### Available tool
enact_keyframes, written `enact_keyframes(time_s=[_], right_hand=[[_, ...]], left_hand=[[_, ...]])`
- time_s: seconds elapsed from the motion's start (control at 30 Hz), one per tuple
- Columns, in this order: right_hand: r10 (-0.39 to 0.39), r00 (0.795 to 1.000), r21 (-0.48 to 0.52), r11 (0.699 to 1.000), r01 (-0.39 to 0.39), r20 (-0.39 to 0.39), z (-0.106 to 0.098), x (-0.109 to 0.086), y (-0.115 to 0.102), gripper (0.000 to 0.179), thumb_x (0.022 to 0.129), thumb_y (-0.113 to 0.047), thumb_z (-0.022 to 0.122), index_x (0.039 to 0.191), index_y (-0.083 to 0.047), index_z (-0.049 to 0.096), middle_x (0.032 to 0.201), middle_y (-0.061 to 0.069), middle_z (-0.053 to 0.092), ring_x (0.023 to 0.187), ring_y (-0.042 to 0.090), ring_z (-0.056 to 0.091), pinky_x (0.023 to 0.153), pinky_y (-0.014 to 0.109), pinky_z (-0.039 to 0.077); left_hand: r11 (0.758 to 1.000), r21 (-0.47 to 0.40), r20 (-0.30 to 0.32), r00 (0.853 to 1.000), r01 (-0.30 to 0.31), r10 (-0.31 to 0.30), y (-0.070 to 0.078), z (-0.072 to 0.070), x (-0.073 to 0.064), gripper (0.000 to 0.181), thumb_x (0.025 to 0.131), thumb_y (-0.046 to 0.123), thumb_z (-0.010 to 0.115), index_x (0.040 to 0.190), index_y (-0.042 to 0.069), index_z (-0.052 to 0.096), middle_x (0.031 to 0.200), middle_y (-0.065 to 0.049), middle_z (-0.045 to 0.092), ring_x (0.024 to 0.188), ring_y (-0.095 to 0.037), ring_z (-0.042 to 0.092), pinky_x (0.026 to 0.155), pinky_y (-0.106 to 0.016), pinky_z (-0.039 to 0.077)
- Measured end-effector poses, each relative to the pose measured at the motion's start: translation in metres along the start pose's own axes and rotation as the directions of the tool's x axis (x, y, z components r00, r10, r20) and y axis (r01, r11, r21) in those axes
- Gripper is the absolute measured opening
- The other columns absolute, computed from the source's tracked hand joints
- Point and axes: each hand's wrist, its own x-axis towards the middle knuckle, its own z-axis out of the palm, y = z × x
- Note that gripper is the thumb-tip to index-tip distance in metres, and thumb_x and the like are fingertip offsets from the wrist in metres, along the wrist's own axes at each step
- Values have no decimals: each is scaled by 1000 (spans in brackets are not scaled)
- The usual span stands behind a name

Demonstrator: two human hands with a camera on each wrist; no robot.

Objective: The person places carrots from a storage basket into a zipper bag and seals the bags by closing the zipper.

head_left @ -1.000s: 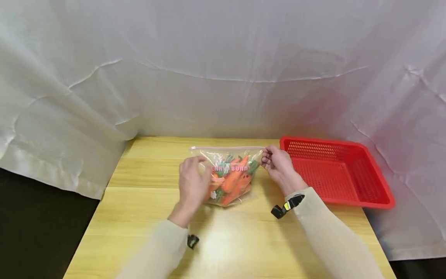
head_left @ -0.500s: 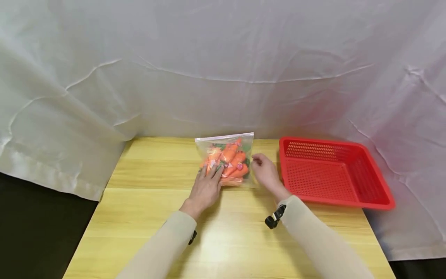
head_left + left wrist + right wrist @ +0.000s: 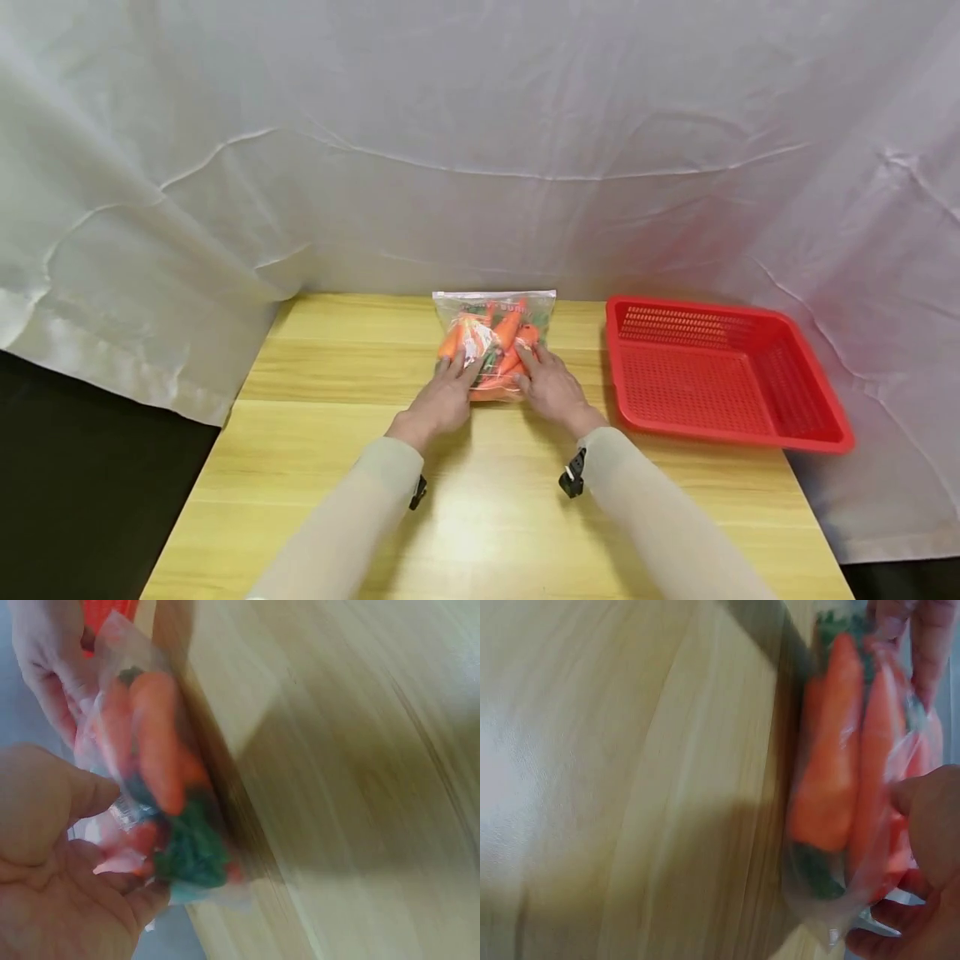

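A clear zip bag (image 3: 495,294) full of orange carrots (image 3: 507,330) with green tops lies near the back edge of the table. My left hand (image 3: 441,400) rests on its front left part, fingers spread over the plastic. On the front right part lies my right hand (image 3: 553,392), its fingers extended toward the middle. The left wrist view shows the thumb and fingers of the left hand (image 3: 67,855) against the bag's face, beside a carrot (image 3: 157,742). In the right wrist view, the right hand's (image 3: 930,862) fingertips touch the plastic. The zip strip is straight along the far side.
A red perforated basket (image 3: 813,383) stands to the right of the bag, partly over the table's right edge. The wooden table (image 3: 315,467) spreads out in front. A pale curtain (image 3: 480,108) hangs close behind the table.
The bag has moved toward the back and lies flatter. My right hand has let go of its top corner and come down on its right side; my left hand now lies on its front left.
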Motion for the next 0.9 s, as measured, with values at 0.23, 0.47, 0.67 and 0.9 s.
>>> enact_keyframes(time_s=[0.23, 0.47, 0.67, 0.9], right_hand=[[3, 994, 81, 997, 6, -112, -16, -33, -5, 67, 106, -35, 61, 163, -12, 37, 167, 23, 35, 154, 44, 34, 120, 63, 35], [-95, 949, -74, 994, 76, -301, -47, -67, 3, 67, 102, -36, 67, 156, -3, 46, 159, 28, 43, 149, 48, 38, 119, 64, 36], [-86, 939, -182, 983, 26, -333, -57, -74, 2, 83, 99, -57, 64, 160, -6, 41, 163, 28, 39, 156, 48, 27, 125, 67, 20], [28, 954, -150, 986, -76, -300, -62, -83, 4, 95, 98, -71, 53, 167, -12, 28, 170, 24, 27, 160, 48, 14, 123, 75, 6]], left_hand=[[996, -88, -63, 998, 16, -22, -22, -21, -45, 53, 108, 14, 43, 161, 8, 42, 169, -19, 34, 159, -40, 27, 130, -53, 19], [997, 44, -281, 959, 64, -49, -44, -42, -80, 68, 105, 40, 60, 161, 8, 40, 168, -21, 35, 159, -46, 22, 127, -65, 16], [986, 118, -343, 937, 115, -69, -46, -44, -76, 102, 96, 71, 56, 170, 17, 12, 176, -16, 10, 162, -45, -2, 121, -76, -6], [986, 108, -324, 942, 124, -83, -42, -33, -68, 105, 95, 75, 51, 171, 20, 4, 176, -14, 4, 161, -44, -13, 117, -77, -15]])
